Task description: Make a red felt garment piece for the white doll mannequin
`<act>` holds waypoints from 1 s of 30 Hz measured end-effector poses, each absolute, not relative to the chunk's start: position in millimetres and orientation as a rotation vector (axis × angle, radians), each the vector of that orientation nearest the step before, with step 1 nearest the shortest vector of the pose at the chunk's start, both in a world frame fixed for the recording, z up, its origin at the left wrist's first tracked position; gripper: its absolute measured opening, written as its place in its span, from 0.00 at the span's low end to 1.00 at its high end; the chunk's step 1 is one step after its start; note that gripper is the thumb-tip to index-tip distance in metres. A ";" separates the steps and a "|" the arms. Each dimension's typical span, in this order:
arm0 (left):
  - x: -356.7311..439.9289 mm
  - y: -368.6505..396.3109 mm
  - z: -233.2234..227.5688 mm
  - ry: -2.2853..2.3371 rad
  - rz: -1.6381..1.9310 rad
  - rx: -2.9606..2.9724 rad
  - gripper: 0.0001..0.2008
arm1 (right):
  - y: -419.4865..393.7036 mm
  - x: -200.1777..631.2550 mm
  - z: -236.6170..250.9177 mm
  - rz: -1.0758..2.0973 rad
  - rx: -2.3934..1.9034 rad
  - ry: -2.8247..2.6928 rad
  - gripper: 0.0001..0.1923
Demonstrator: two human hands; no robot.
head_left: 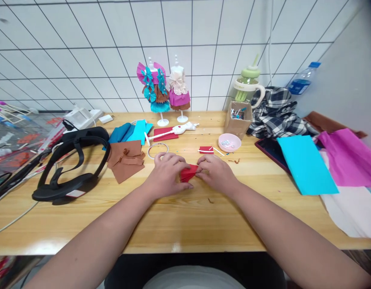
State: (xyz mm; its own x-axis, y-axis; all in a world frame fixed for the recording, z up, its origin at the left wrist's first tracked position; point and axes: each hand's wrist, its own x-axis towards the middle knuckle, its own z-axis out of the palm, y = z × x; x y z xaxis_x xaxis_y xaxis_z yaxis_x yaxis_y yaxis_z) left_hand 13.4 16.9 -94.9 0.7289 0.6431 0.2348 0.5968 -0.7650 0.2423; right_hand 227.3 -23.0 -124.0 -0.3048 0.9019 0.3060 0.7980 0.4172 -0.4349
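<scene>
Between my two hands is a small piece of red crepe paper (188, 172) with fold lines across it. My left hand (166, 173) grips its left side, the thumb below and the fingers above. My right hand (216, 173) pinches the right edge, with fingertips pressed together. Just beyond my right hand lies a small red paper piece (206, 149) with a white strip across it. A white ring (158, 151) rests behind my left hand. Farther back, a white doll form (184, 128) lies partly over a red sheet (166, 134).
Two dressed mini mannequins (155, 90) stand against the wall. A pink bowl (229, 143), a cardboard box (238, 119) and a green-lidded cup (248, 84) are back right. Brown paper (125, 160) and a black headset (74, 168) lie left; a turquoise sheet (307, 164) lies right.
</scene>
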 end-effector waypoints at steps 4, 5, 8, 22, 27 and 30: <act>20.7 13.4 -100.2 0.955 0.318 2.787 0.14 | -21.8 232.3 -124.4 0.372 -1.484 -2.240 0.01; 21.5 13.0 -101.1 0.955 0.311 2.793 0.11 | -22.1 232.8 -123.7 0.387 -1.492 -2.255 0.01; 22.9 12.2 -102.9 0.977 0.314 2.808 0.07 | -25.1 230.4 -120.1 0.396 -1.509 -2.265 0.09; 21.4 16.9 -104.0 1.048 0.276 2.812 0.06 | -25.7 222.3 -120.0 0.351 -1.667 -2.312 0.04; 21.5 17.0 -105.1 1.054 0.272 2.795 0.06 | -27.3 220.5 -118.2 0.376 -1.701 -2.249 0.10; 20.8 18.0 -108.1 1.061 0.294 2.756 0.05 | -26.6 220.5 -119.0 0.392 -1.702 -2.261 0.04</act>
